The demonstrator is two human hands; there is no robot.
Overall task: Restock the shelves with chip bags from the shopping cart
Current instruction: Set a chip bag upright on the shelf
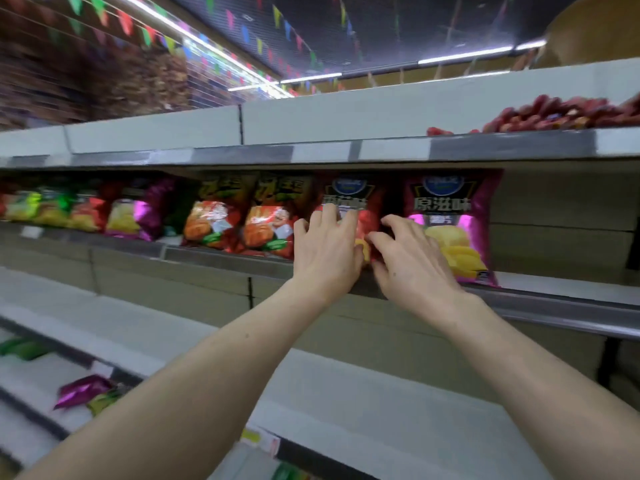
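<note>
Almost in place: a glossy red foil chip bag stands upright on the grey middle shelf, in the gap between a pair of orange-red chip bags on its left and a magenta foil chip bag on its right. The left hand lies flat against the red bag's face, fingers straight and spread, pressing it back. The right hand works at the bag's right edge with fingers bent; whether they pinch the foil or only nudge it cannot be told.

The risk from here looks like a domino. The gap is tight, and a hard shove could tip the magenta bag over to the right, or crush chips under the left palm. Should both hands let go before the base is seated behind the metal front rail, the air-filled bag may well slump forward and slide to the lower shelves, where a crumpled purple bag lies flat. Above, small red packets are heaped on the top shelf. The shopping cart is out of view.
</note>
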